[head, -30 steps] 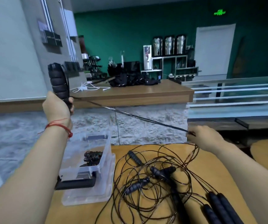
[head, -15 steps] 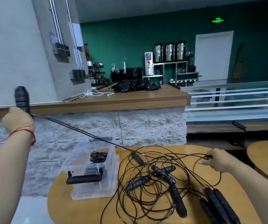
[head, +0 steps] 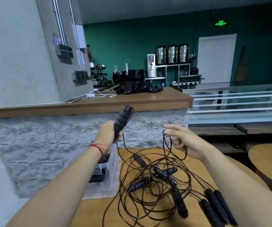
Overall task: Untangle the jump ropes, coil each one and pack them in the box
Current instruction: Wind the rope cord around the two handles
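Observation:
My left hand point(head: 108, 133) grips a black ribbed jump-rope handle point(head: 122, 120) held upright above the table. Its thin dark cord point(head: 165, 145) drops from the handle and loops over the fingers of my right hand point(head: 183, 141), which pinches it with the index finger stretched out. Below lies a tangle of jump ropes point(head: 148, 190) with several black handles on the round wooden table point(head: 196, 210). A clear plastic box point(head: 109, 177) stands at the table's left edge, partly hidden by my left forearm, with a coiled rope inside.
A stone-faced counter with a wooden top point(head: 132, 102) rises just behind the table. A second round table point(head: 269, 158) stands to the right. Three handles point(head: 217, 207) lie side by side near my right forearm.
My left hand swung the handle in from the far left to the centre. My right hand rose from the table, and the cord, taut before, hangs slack in loops between my hands.

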